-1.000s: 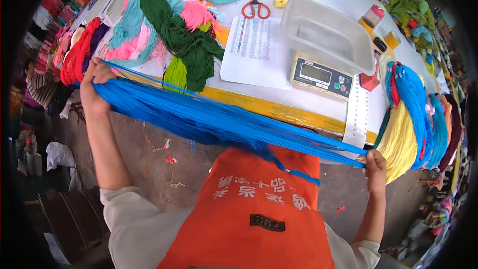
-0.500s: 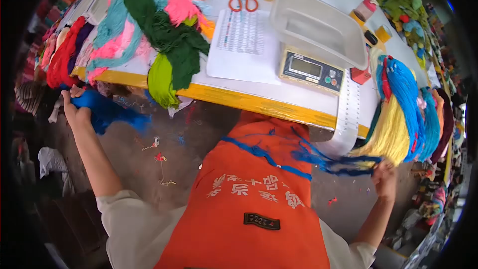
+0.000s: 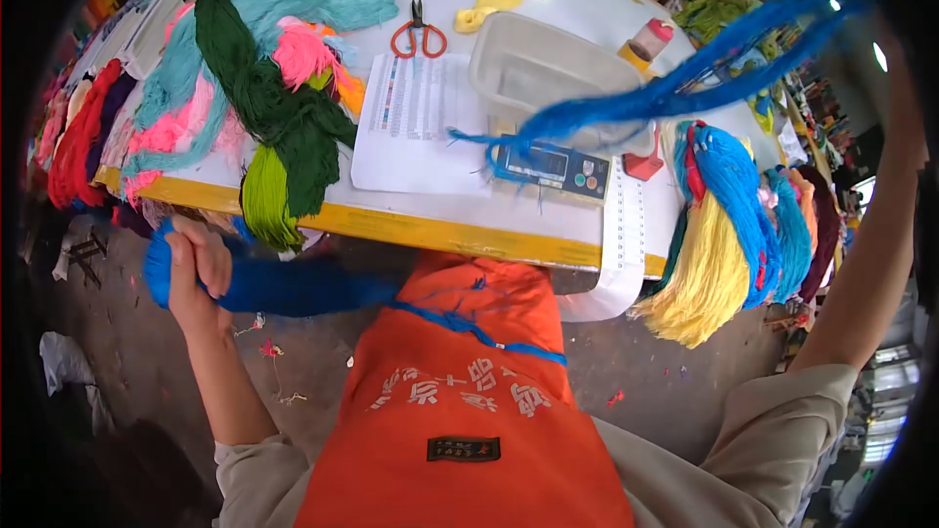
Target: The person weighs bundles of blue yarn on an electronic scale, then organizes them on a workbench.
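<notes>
At the left, my left hand (image 3: 201, 269) is closed round a thick blue yarn bundle (image 3: 293, 284), which stretches sideways in front of the orange apron (image 3: 469, 372). My right arm reaches up at the far right, and the fingers of my right hand (image 3: 892, 24) are lost in blur and shadow near the frame edge. A long loop of lighter blue yarn (image 3: 675, 98) extends from beside that hand across the plastic tray (image 3: 499, 59) and the digital scale (image 3: 553, 168). Another blue strand (image 3: 469, 328) lies over the apron.
Red-handled scissors (image 3: 419, 39) and a printed sheet (image 3: 391, 152) lie on the table (image 3: 440, 225). Dark green yarn (image 3: 264, 98) hangs over its left part. Yellow yarn (image 3: 699, 264) and blue skeins hang at its right corner, near a curled paper strip (image 3: 621, 225).
My right hand has risen from beside the yellow yarn to the upper right, and blue yarn now spans the scale. My left hand has moved right and down with its bundle. The view has shifted.
</notes>
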{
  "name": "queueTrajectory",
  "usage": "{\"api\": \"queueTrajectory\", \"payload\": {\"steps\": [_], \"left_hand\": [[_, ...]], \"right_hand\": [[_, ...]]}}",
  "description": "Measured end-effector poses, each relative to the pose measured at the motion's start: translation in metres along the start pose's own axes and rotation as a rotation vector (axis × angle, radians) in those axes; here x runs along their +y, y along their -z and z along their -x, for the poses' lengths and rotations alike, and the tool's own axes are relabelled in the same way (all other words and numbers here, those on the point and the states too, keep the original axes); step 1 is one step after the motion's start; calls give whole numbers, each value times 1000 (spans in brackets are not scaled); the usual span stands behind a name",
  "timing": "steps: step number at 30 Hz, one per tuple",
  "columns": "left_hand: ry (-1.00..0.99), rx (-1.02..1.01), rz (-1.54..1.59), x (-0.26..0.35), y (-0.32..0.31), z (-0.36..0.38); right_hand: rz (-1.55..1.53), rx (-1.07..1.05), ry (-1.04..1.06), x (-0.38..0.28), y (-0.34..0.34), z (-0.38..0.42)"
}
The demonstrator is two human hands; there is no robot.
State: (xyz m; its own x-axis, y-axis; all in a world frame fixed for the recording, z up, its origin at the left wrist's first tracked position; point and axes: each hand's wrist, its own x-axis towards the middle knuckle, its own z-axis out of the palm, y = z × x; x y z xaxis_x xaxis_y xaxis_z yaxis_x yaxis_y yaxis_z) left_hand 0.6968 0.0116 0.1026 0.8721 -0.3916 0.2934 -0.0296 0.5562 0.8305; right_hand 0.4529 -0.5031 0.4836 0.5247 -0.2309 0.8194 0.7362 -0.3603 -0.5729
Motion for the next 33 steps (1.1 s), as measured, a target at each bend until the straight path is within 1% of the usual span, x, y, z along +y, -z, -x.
{"api": "queueTrajectory", "payload": {"steps": [2, 3, 6, 7, 8, 9, 10, 11, 12, 13, 14, 15, 16, 17, 18, 20, 21, 23, 24, 25, 26, 27, 28, 29, 30, 32, 33], "left_hand": [[48, -58, 35, -7, 3, 7], [75, -54, 23, -10, 0, 10], [123, -68, -25, -22, -5, 16], [119, -70, -24, -20, -13, 18], [87, -75, -97, -17, -27, 21], [56, -79, -169, -12, -38, 25], [-56, -156, -243, -5, -43, 31], [-167, -293, -165, 5, -62, 33], [-168, -334, -84, 12, -90, 41], [-166, -376, -2, 19, -118, 49], [17, -452, 84, 18, -124, 50], [206, -506, 159, 16, -131, 51], [477, -685, 235, 6, -120, 44], [547, -871, 221, -12, -113, 43], [621, -1057, 207, -30, -108, 45], [357, -1182, 60, -47, -134, 54], [192, -1219, -99, -50, -146, 60], [188, -1218, -106, -53, -162, 71], [336, -1272, -77, -58, -163, 79], [340, -1270, -76, -58, -167, 81], [317, -1338, -96, -57, -172, 82], [292, -1409, -117, -55, -175, 82], [292, -1409, -120, -53, -176, 80], [310, -1451, -128, -50, -176, 77], [326, -1490, -139, -47, -175, 76], [347, -1474, -152, -47, -172, 80], [367, -1459, -154, -47, -171, 81]], "right_hand": [[-70, 6, 43, 3, 12, -24], [-68, 10, 47, 13, 21, -25], [308, -60, -206, 80, 51, 23], [461, -110, -269, 111, 1, 67], [612, -145, -300, 138, -15, 113], [767, -186, -327, 164, -32, 160], [918, -233, -351, 190, -49, 206], [1147, -433, -386, 191, -66, 233], [1444, -554, -220, 190, -78, 264], [1392, -509, -230, 193, -80, 293], [1338, -462, -238, 193, -81, 315], [1283, -369, -222, 190, -89, 327], [1228, -273, -210, 185, -95, 339], [1201, -226, -316, 182, -95, 354], [1202, -222, -325, 177, -97, 361], [1217, -159, -312, 165, -102, 368], [1183, -139, -314, 161, -102, 369], [1202, -140, -296, 157, -98, 370], [1219, -137, -274, 155, -96, 369], [1228, -140, -291, 153, -96, 367], [1226, -142, -295, 152, -96, 365], [1295, -177, -276, 153, -97, 363], [1363, -212, -253, 155, -98, 360], [1301, -195, -310, 160, -98, 358], [1294, -192, -306, 165, -99, 355], [1380, -223, -275, 176, -102, 348], [1379, -235, -292, 182, -103, 345]]}}
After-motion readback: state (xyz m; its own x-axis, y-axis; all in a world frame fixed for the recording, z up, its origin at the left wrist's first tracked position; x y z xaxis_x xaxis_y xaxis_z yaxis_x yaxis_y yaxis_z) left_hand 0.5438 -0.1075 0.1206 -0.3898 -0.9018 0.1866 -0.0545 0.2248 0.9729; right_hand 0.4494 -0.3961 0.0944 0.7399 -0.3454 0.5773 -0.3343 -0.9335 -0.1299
